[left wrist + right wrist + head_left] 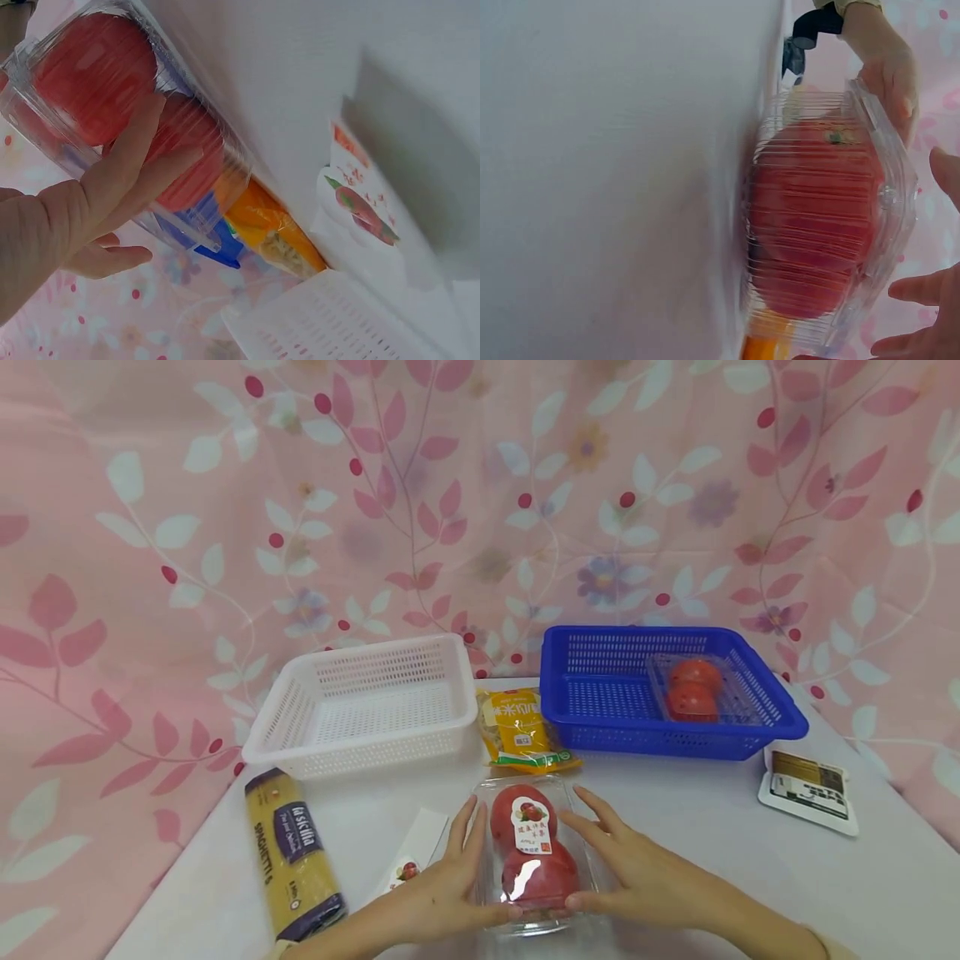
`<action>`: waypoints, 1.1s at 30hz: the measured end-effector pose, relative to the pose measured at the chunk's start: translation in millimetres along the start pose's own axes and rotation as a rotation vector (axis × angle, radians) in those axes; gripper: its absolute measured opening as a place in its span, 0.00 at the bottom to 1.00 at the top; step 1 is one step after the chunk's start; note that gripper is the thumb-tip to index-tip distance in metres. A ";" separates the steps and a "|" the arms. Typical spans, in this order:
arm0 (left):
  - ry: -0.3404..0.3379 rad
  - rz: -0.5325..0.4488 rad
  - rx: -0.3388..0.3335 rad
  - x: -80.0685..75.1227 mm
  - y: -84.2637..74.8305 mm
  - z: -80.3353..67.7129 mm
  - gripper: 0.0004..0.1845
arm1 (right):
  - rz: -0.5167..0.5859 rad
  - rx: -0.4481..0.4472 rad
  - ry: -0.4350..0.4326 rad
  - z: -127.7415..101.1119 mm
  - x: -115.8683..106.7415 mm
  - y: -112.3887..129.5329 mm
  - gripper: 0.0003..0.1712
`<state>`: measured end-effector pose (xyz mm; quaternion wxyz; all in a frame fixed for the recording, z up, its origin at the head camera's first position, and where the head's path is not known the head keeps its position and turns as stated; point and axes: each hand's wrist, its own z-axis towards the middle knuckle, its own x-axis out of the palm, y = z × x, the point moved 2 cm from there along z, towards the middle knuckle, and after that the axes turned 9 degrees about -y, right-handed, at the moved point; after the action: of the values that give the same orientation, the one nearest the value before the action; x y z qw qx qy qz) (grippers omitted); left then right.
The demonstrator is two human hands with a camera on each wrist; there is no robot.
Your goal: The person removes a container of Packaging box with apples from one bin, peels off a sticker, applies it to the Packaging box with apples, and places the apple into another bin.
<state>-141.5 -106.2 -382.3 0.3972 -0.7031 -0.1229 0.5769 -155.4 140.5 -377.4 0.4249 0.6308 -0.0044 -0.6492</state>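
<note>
A clear plastic clamshell box (pixel 592 868) lies on the white table in front of me, holding two red tomatoes (pixel 540 877). On its lid sits a white label (pixel 532 827) with a printed fruit picture. My left hand (pixel 442 885) is at the box's left side, fingers extended; in the left wrist view they lie along the clear wall. On the right side my right hand (pixel 645 868) spreads its fingers beside the box. The right wrist view shows its fingers (pixel 919 289) near the lid edge; contact is hard to tell. Left of the box lies a label strip (pixel 420 843).
A white basket (pixel 360 752) and a blue basket (pixel 675 739) stand at the back; the blue one holds another tomato box (pixel 693 689). Between them is a yellow food bag (pixel 521 727). A spaghetti pack (pixel 292 852) lies left, a small flat packet (pixel 810 789) right.
</note>
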 end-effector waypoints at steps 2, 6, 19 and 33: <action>0.018 0.004 0.011 2.0 -0.2 -0.3 0.65 | 0.009 -0.017 0.016 0.5 3.7 -1.8 0.51; 0.058 0.031 0.071 8.3 0.2 -2.2 0.68 | 0.003 -0.056 0.033 1.4 10.5 -2.0 0.54; 0.036 0.141 0.138 12.6 -5.7 -1.3 0.64 | -0.019 -0.077 -0.041 6.4 17.5 7.1 0.54; -0.064 0.366 0.157 20.1 -11.1 2.5 0.62 | -0.077 -0.126 -0.066 7.2 17.7 11.1 0.54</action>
<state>-134.4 -85.2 -388.8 0.3354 -0.6619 0.0399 0.6692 -152.5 119.8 -384.3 0.4383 0.5806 0.0468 -0.6845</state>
